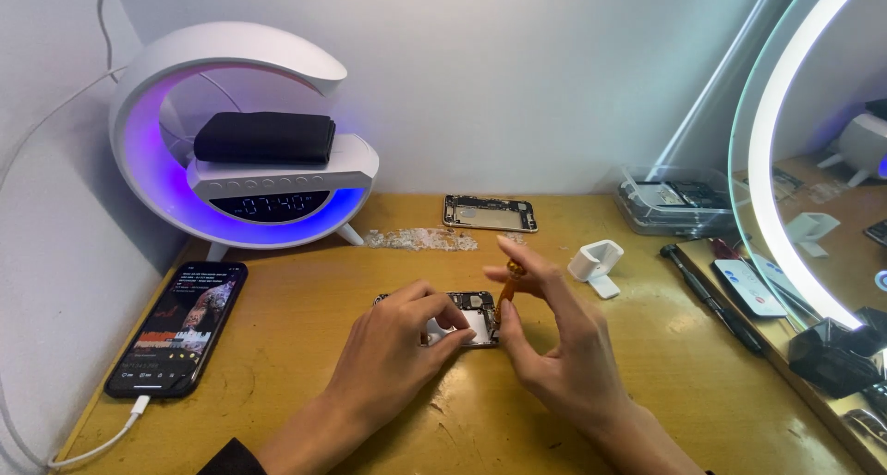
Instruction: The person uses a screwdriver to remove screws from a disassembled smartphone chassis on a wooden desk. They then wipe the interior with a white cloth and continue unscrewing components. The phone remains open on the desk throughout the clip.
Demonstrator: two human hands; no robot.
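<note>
Mid-tabletop, my left hand (397,341) pins the opened phone (467,316) flat, fingers pressed on it. My right hand (545,332) pinches an orange screwdriver (508,286) upright over its right edge: unscrewing, I judge. Next needs steady, straight twisting.

Yellow-brown wooden bench (305,364), scuffed. Lying on it: opened phone chassis (467,316) at centre, second chassis (490,213) at rear, lit phone (177,327) on a cable at left, white crescent lamp-clock (242,138), white stand (596,264), clear fragments (420,239), black screwdriver (710,298).
</note>
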